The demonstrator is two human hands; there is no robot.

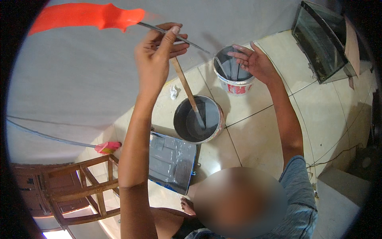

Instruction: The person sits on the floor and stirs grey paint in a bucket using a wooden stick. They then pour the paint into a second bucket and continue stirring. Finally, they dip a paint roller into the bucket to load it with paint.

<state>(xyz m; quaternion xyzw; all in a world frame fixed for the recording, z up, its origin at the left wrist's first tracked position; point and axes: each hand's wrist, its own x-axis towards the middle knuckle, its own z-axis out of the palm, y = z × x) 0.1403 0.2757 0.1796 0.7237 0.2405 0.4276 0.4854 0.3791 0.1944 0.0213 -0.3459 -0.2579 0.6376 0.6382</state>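
My left hand (153,59) is raised near the grey wall and pinches a thin metal rod (195,46) between thumb and fingers. The rod joins a long bright orange handle (87,16) stretching to the upper left. Over the far bucket (234,85), my right hand (256,63) is open with fingers spread, and I cannot tell whether it touches the rim. Grey paint and thin sticks show inside that bucket. A nearer bucket (217,133) also contains grey paint, with a wooden stick (183,79) leaning out of it.
A paint tray (171,163) smeared grey lies beside the near bucket. A crumpled white scrap (173,92) rests on the tiled floor (258,137). At left are a wooden frame (83,193) and a pink-ended pole (59,139). A glass tank (322,44) stands at far right.
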